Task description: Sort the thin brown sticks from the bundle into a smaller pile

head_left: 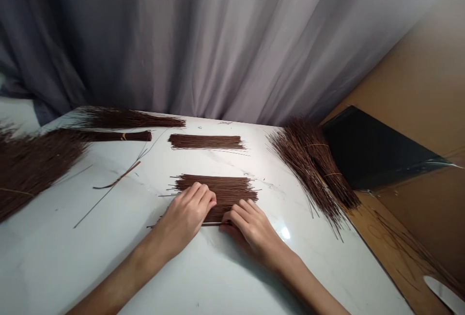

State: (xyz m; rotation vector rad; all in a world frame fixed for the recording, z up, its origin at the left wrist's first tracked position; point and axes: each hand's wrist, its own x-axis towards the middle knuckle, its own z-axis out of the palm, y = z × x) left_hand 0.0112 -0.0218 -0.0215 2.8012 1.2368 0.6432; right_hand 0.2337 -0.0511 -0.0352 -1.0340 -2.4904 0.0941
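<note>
A flat layer of thin brown sticks [218, 186] lies crosswise on the white table in front of me. My left hand [192, 203] rests over its left near part, fingers curled together with the tips hidden. At the near right edge is my right hand [247, 220], its fingers bent and pressed down by the sticks. Between the two hands runs a narrow strip of a few sticks [211, 224], slightly apart from the layer. Both hands seem to pinch at this near edge, but the fingertips are covered.
Behind the layer lies a smaller cut bundle [205, 141]. Long brown twig bundles stand at the left [36, 169], back left [127, 118] and right [308, 165]. Loose twigs [116, 181] lie on the white table [109, 257]. A grey curtain [203, 39] hangs behind.
</note>
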